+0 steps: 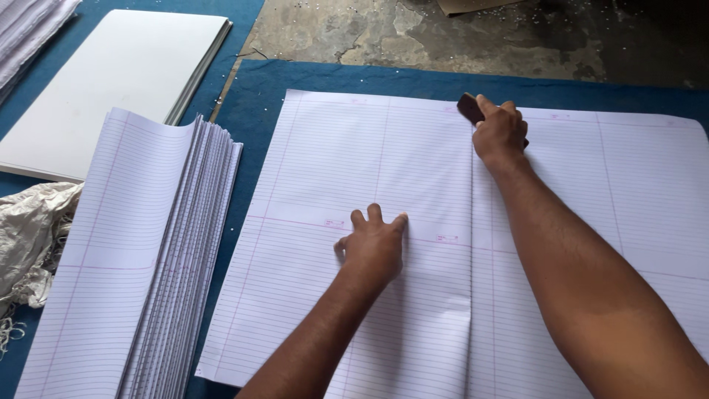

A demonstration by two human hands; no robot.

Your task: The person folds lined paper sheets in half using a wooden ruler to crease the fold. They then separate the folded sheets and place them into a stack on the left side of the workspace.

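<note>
A large sheet of white ruled paper [325, 170] lies spread on a blue cloth, with a vertical fold line down its middle. My left hand [373, 244] presses flat on the sheet just left of that fold, fingers together and pointing away from me. Far along the fold, my right hand [500, 133] grips a small dark brown block [469, 108] and holds it down on the crease near the sheet's top edge.
A thick stack of folded ruled sheets [140, 266] lies to the left. Beyond it rests a pile of plain white boards [118, 81]. Crumpled grey cloth [29, 236] sits at the left edge. The blue cloth [255, 96] ends at bare concrete floor [413, 33].
</note>
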